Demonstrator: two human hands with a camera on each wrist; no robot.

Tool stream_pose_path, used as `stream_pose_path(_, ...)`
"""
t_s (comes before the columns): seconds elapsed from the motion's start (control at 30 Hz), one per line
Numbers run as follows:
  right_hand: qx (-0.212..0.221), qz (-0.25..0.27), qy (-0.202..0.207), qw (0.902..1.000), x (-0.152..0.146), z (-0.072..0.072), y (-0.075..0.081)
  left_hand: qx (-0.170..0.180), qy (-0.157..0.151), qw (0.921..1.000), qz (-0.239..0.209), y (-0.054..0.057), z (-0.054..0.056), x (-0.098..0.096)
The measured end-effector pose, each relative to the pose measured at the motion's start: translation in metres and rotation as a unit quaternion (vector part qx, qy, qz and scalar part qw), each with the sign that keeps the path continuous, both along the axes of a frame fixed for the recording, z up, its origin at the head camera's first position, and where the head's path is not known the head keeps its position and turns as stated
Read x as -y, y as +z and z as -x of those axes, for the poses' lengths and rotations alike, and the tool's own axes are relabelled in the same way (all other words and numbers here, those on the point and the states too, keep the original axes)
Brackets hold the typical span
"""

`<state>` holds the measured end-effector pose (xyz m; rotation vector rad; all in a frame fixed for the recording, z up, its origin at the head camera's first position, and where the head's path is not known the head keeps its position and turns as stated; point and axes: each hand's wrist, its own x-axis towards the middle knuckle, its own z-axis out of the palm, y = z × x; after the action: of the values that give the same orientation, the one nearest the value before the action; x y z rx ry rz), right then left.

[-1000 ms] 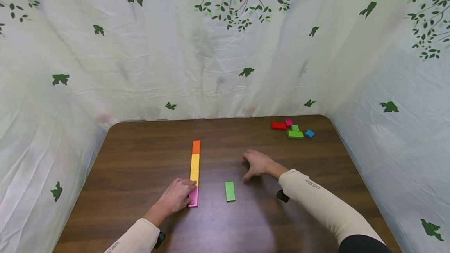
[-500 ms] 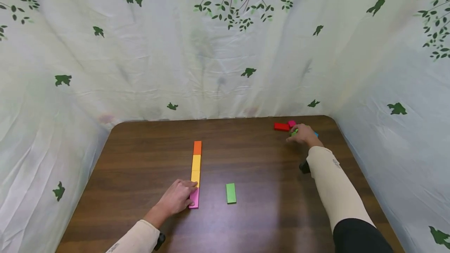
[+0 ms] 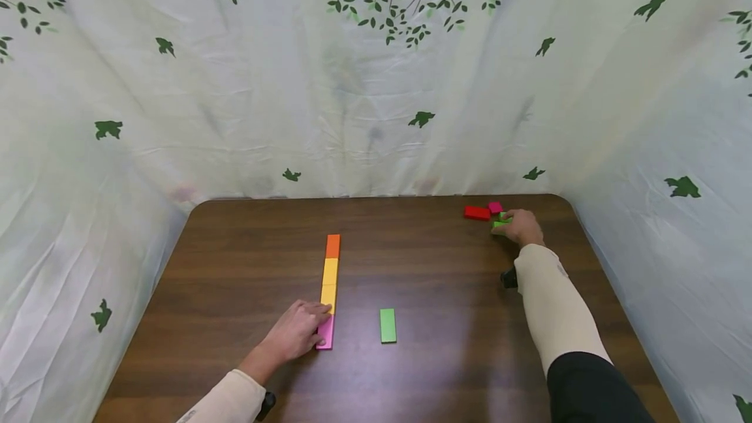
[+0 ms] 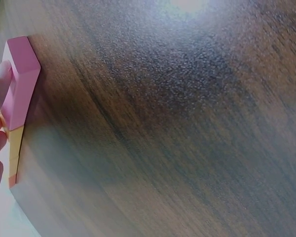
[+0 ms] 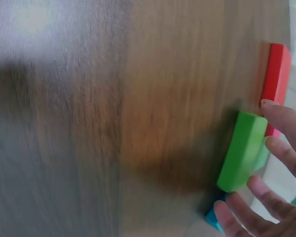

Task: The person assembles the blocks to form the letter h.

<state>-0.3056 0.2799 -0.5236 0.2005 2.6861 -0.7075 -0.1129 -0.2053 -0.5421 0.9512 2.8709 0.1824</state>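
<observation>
Fingers of left hand rest relaxed on pink block, probably steadying it; right hand spreads around far green block.

A long pink block lies flat under the thumb of the left hand, its far end meeting a yellow block near the forefinger's tip. Beside the spread fingers of the right hand lies a long bright green block, flat and smooth-sided; whether they touch it is unclear. A blue block sits partly hidden at that hand's lower fingertips.
</observation>
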Motion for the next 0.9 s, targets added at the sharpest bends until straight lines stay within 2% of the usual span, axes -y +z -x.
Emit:
stream_pose_path(0.13,0.001,-0.005,-0.001,1.0,0.004,-0.001,-0.001,0.012,0.007,0.9999,0.002,0.001,0.0,0.0)
stream_pose_path(0.37,-0.031,-0.011,-0.003,0.9994,0.002,0.004,-0.01,0.008,0.007,0.9999,-0.001,0.0,0.0,0.0)
stream_pose_path(0.5,-0.034,-0.014,-0.012,0.9992,0.002,0.004,-0.014,0.009,0.009,0.9999,-0.001,0.0,-0.001,0.0)
stream_pose_path(0.67,-0.033,-0.021,-0.008,0.9992,0.002,0.0,-0.012,0.013,0.014,0.9998,0.002,0.001,-0.001,-0.001)
stream_pose_path(0.9,-0.024,-0.016,0.002,0.9996,0.0,-0.006,-0.008,0.0,0.002,1.0,0.0,0.0,0.0,0.0)
